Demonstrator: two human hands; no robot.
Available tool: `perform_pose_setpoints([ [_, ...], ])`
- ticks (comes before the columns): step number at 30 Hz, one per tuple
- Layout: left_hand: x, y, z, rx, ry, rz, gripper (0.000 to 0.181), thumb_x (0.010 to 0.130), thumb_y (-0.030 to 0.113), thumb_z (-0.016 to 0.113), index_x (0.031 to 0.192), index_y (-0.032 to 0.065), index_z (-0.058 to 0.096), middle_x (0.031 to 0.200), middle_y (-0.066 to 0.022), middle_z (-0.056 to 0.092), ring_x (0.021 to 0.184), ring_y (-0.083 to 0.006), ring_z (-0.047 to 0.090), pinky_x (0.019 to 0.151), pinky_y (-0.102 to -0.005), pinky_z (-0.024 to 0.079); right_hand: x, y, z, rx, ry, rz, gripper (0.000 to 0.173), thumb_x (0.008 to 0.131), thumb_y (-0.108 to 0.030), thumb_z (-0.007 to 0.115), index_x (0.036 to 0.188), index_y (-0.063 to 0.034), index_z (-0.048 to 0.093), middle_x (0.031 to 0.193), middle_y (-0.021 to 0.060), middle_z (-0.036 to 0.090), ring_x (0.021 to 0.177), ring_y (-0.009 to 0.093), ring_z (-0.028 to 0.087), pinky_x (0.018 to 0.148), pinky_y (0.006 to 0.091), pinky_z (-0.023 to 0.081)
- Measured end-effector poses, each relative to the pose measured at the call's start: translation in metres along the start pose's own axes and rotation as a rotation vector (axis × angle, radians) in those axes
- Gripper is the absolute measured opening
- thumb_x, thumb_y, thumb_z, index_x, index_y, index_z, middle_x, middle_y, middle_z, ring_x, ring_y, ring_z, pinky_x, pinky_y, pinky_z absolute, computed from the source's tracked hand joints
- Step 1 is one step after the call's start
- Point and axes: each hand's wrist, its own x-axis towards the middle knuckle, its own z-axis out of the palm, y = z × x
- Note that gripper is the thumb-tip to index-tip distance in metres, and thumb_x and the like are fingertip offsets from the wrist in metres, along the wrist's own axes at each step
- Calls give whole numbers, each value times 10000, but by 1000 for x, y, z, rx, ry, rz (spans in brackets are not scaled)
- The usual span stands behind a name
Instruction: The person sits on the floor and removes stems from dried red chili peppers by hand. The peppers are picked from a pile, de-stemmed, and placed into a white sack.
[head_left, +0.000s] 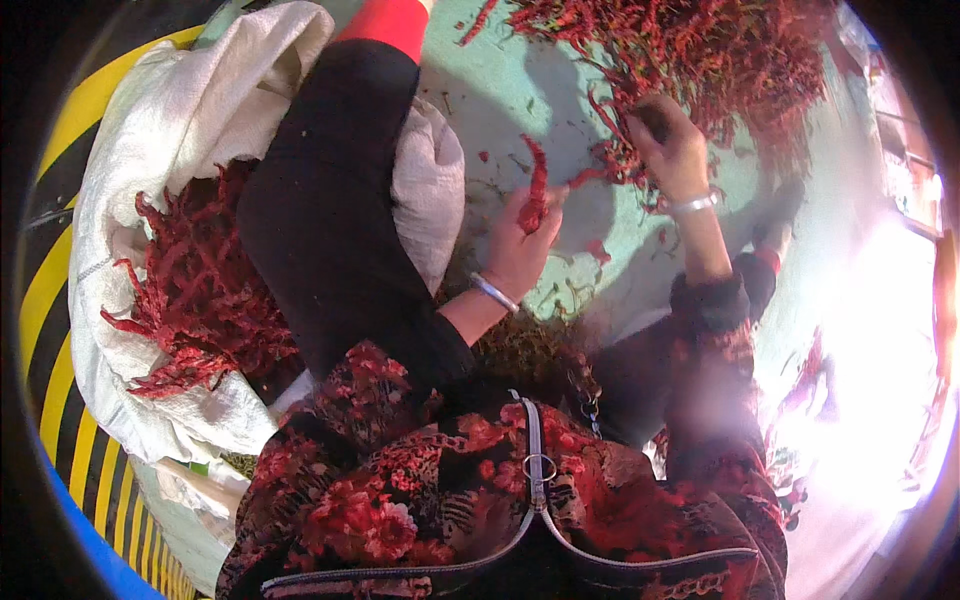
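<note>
My left hand (523, 244), with a silver bangle at the wrist, is closed around a dried red chilli (536, 180) that points up past the thumb. Another red chilli (586, 178) lies close to its fingertips; whether they touch is unclear. Over the near edge of a large heap of dried red chillies (720, 60) is my right hand (671, 150), also wearing a bangle. Its fingers are curled down among a few loose chillies, and their tips are hidden. Below the hands is a pale green floor surface (495, 97) scattered with stems and bits.
At my left stands an open white woven sack (150, 120) with dried red chillies (217, 277) inside. My black-trousered leg (330, 180) stretches beside it. Brownish stems (525, 345) are piled before my lap. Yellow-and-black stripes (45, 300) run along the far left. Glare washes out the right.
</note>
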Motion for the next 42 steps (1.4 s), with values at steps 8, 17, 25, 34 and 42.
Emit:
perform_pose_setpoints([
  [8, -30, -7, 8, 467, -524, 8, 246, 827, 159, 555, 1021, 10, 528, 781, -17, 556, 748, -80, 477, 660, -246, 416, -147, -40, -6, 695, -159, 556, 143, 842, -127, 546, 805, 9, 572, 624, 1, 555, 504, 47, 493, 447, 187, 391],
  [17, -86, -4, 23, 189, -1237, 41, 153, 736, 57, 580, 872, 11, 528, 764, -86, 541, 736, -148, 525, 678, -317, 416, -143, 36, 53, -183, -119, 328, 282, 764, -324, 583, 713, -47, 566, 575, 149, 549, 620, 347, 559, 533, 403, 429],
  [25, -37, 1, 11, 170, -309, -159, 253, 739, 106, 658, 956, 24, 559, 808, 20, 562, 741, -50, 495, 666, -211, 429, -67, 32, 66, -748, -446, -208, 229, 707, -160, 529, 930, -116, 553, 865, 115, 501, 738, 300, 580, 561, 395, 477],
  [34, -26, -16, 6, 351, -251, 351, 429, 747, 1, 580, 1158, 18, 459, 1014, -65, 567, 916, -119, 528, 821, -259, 406, -130, -27, 8, 256, -46, 103, 123, 733, -52, 572, 841, -17, 526, 666, 117, 544, 576, 203, 546, 542, 299, 444],
  [42, -39, -2, 19, 921, -678, -66, 210, 715, 4, 569, 923, 7, 541, 861, -81, 596, 789, -146, 573, 682, -278, 459, -174, -21, 23, 55, 135, 270, 109, 750, -87, 586, 801, 1, 546, 622, 131, 563, 550, 172, 549, 535, 293, 434],
])
